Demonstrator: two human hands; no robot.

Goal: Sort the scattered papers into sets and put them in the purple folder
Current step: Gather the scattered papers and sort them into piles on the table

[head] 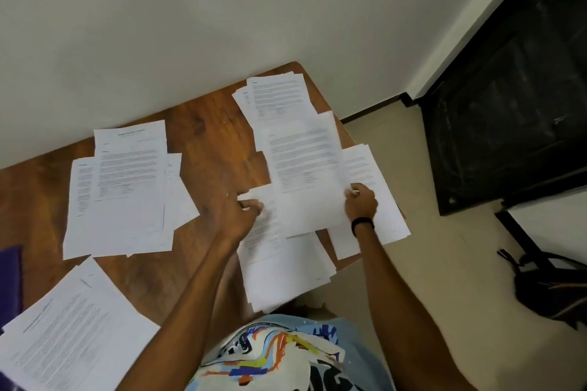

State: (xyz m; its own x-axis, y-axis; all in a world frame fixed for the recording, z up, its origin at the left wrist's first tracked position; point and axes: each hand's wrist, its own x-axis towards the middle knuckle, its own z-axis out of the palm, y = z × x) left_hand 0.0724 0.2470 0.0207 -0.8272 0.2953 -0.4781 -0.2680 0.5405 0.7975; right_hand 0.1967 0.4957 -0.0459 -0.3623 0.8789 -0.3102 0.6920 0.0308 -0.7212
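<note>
Over on the left edge of the brown wooden table there's one purple folder. It's only partly in view, and I can't tell if anything's in it yet. Just right of it, near me, sits a fanned stack of printed white sheets, and farther back there's a second loose white paper pile.

Next comes the left hand, fingers curled on the far-left corner of the near-centre white paper stack. Beyond that is a far white paper pile up by the wall. Between them the single printed white sheet is lifted up, with the right hand pinching its right edge. So the hands are apart, one on each side of that sheet. Rightmost is the white paper stack hanging over the table's right edge.

Count: five piles, one held sheet, one folder, two hands.

My read is that sorting is well underway, since the papers are mostly grouped. The piles are still messy though, and the folder step looks not yet started.
</note>
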